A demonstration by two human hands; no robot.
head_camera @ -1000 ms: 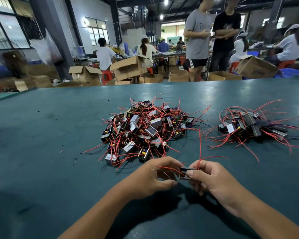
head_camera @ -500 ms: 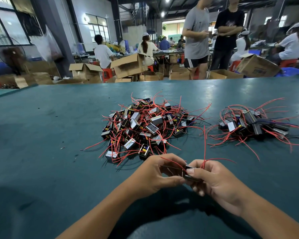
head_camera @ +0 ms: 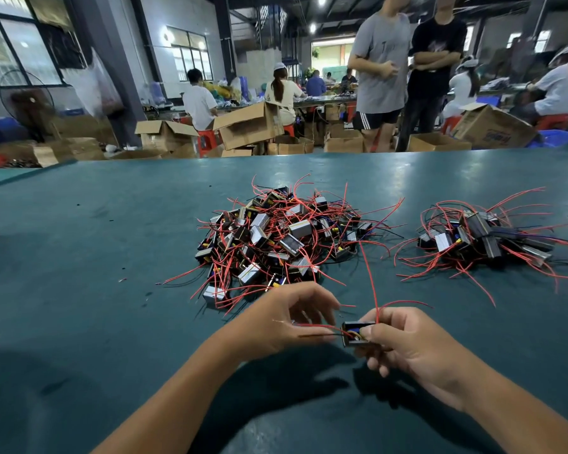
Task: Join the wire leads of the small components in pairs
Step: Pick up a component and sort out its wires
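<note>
My right hand (head_camera: 404, 342) grips a small black component (head_camera: 356, 332) just above the green table, near its front. A long red lead (head_camera: 369, 276) rises from that hand. My left hand (head_camera: 286, 326) is beside the component on its left and pinches its red and dark leads (head_camera: 315, 330), which run leftward across the fingers. Behind the hands lies a big pile of loose components with red wires (head_camera: 276, 237). A smaller pile (head_camera: 479, 237) lies to the right.
The green table (head_camera: 95, 290) stretches wide to the left and front. Beyond its far edge stand two people (head_camera: 407, 70), open cardboard boxes (head_camera: 246, 126) and seated workers at other benches.
My hands have drawn slightly apart. The left hand has slid leftward along the leads, pulling them out straight from the component, which now shows between the hands.
</note>
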